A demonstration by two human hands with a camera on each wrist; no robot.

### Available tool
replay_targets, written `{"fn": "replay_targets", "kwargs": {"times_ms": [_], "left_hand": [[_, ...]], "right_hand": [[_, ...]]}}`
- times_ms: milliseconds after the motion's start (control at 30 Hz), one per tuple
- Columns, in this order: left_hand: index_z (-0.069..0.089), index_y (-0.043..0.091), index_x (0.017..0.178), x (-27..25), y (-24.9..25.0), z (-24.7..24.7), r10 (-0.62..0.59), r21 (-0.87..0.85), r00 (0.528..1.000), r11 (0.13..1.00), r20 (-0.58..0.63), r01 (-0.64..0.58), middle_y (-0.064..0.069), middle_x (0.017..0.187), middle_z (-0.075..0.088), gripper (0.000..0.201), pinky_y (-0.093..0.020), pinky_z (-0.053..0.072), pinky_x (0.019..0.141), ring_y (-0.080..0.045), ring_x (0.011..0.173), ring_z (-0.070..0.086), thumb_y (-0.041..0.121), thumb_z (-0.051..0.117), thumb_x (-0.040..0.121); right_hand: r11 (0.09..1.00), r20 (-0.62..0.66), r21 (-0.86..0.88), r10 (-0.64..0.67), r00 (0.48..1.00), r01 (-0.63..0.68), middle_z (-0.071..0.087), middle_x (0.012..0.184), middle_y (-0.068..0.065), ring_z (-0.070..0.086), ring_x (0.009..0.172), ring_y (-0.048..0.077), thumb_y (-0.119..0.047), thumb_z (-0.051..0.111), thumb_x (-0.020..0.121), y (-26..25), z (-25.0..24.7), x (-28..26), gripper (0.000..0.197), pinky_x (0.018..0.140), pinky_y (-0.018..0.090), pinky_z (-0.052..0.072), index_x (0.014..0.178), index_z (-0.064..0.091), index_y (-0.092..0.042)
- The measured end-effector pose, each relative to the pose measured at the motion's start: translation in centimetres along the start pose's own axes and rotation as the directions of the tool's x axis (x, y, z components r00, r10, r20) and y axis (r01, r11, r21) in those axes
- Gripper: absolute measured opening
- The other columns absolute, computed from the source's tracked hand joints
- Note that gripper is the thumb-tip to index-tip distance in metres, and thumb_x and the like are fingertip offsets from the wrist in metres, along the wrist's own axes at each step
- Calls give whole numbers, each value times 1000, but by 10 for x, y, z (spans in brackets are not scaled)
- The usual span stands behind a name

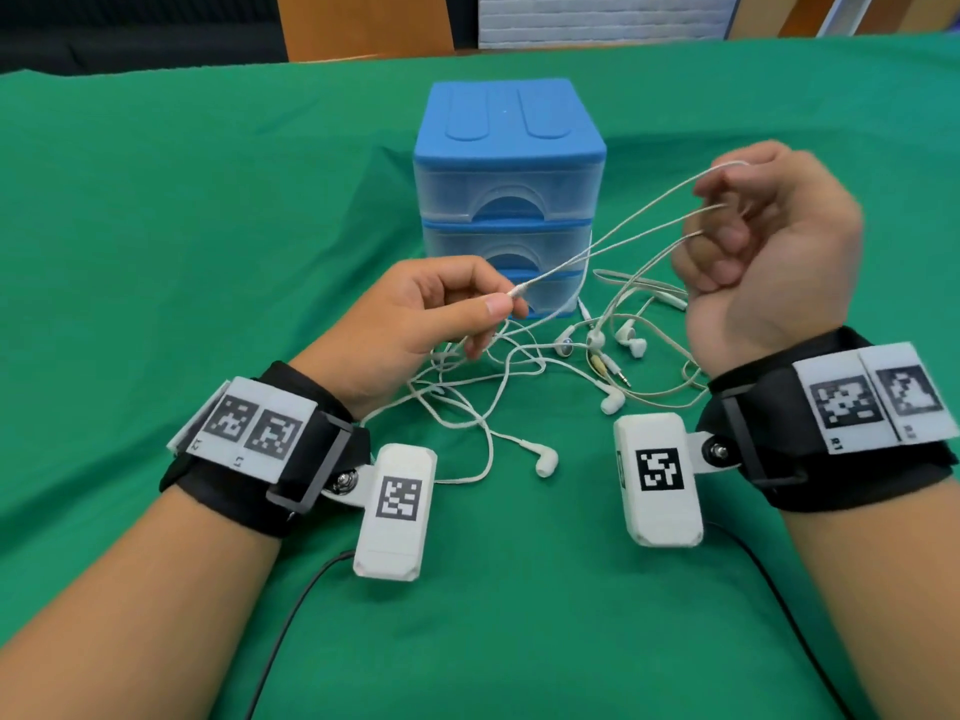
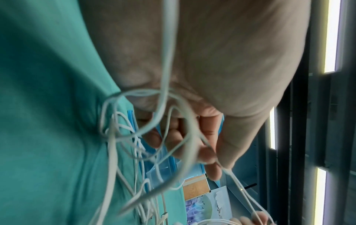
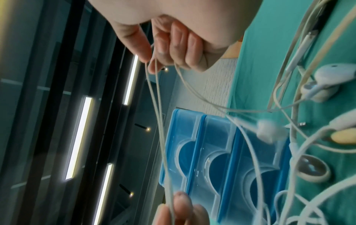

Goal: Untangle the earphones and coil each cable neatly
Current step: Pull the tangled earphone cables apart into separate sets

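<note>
My left hand (image 1: 415, 314) pinches a white earphone cable (image 1: 613, 236) between thumb and forefinger, right at the small splitter piece where the strand divides. From that pinch the thin strands run up and to the right into my right hand (image 1: 769, 241), which is raised above the table with its fingers curled around them; the wrist view shows the cable passing between my right thumb and the fingertips (image 3: 154, 67). The stretch between my two hands is lifted clear of the cloth and fairly taut.

Below and between my hands lies the tangle of earphones (image 1: 519, 366), still knotted together on the green tablecloth (image 1: 156, 226). Several white earbuds are scattered through it: one earbud (image 1: 545, 459) sits nearest me, another earbud (image 1: 613, 400) lies just beside my right wrist, and more cluster near the base of the drawer unit. A jack plug (image 1: 618, 374) with a gold tip lies among the loops. Loose strands from the tangle hang down from my left hand.

Behind the tangle stands a blue plastic drawer unit (image 1: 509, 148) with three clear drawers, all closed.
</note>
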State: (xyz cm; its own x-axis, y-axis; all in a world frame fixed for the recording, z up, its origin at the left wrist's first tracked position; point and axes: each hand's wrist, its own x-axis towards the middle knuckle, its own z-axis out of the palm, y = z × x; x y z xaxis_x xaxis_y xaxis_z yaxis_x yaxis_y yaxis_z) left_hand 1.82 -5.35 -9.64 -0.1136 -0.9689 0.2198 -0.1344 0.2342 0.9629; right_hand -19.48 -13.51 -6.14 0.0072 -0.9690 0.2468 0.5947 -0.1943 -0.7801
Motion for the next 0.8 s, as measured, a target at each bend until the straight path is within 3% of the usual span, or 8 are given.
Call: {"fn": "replay_targets", "kwargs": {"times_ms": [67,233,333,400,467,533,667,800], "left_hand": [[69,6,89,1,-1,-1,18,17,999,1000,-28,-17,-4,67,60,11,-21,44,62,-12,58,49,11,61,94],[72,7,89,3,-2,-3,90,56,977,995,-193,-81,-1,54,51,13,-20,41,55,-14,49,43,13,62,96],[74,8,88,3,0,-3,117,88,963,991,-242,-99,-1,52,52,12,-19,40,53,-13,47,43,11,65,95],[74,7,88,2,1,-1,121,122,965,988,-234,-95,5,51,55,12,-20,38,54,-12,48,42,10,66,95],[75,7,88,2,3,1,132,144,967,984,-218,-102,4,52,55,11,-24,37,56,-12,50,42,11,67,94],[75,9,87,2,3,2,151,142,964,982,-218,-121,4,54,56,10,-24,39,55,-11,52,44,11,68,93],[72,9,86,2,3,1,157,121,965,984,-211,-134,10,60,62,8,-22,44,59,-9,57,48,8,68,92],[71,6,86,3,0,0,137,106,969,987,-207,-117,-2,71,65,8,-23,46,69,-12,67,55,10,67,93]], "right_hand": [[998,-89,-14,-59,994,58,32,55,3,16,41,16,-17,53,77,-1,-2,2,16,44,23,11,65,62,-13],[941,-139,-298,-206,969,158,65,73,14,24,42,19,-16,55,86,2,-1,2,24,42,24,15,95,71,-1],[918,1,-326,-240,971,227,69,81,13,21,45,22,-13,58,84,5,6,-2,23,41,22,19,98,71,0],[891,191,-358,-224,956,280,71,84,15,36,41,9,-11,60,85,6,10,-7,19,43,18,29,96,72,0],[822,390,-462,-147,909,332,72,84,10,53,49,-2,-9,64,88,10,13,-12,16,55,7,37,97,74,-1],[694,499,-617,-20,866,372,73,81,-5,61,62,-4,-16,69,88,16,15,-15,14,65,8,42,96,77,-9],[545,559,-727,118,821,417,70,69,-5,60,66,10,-30,69,89,21,14,-17,15,64,28,47,83,78,-19],[575,509,-689,-48,859,440,53,56,-13,41,54,2,-24,62,96,21,10,-12,23,56,24,33,78,71,-13]]}}
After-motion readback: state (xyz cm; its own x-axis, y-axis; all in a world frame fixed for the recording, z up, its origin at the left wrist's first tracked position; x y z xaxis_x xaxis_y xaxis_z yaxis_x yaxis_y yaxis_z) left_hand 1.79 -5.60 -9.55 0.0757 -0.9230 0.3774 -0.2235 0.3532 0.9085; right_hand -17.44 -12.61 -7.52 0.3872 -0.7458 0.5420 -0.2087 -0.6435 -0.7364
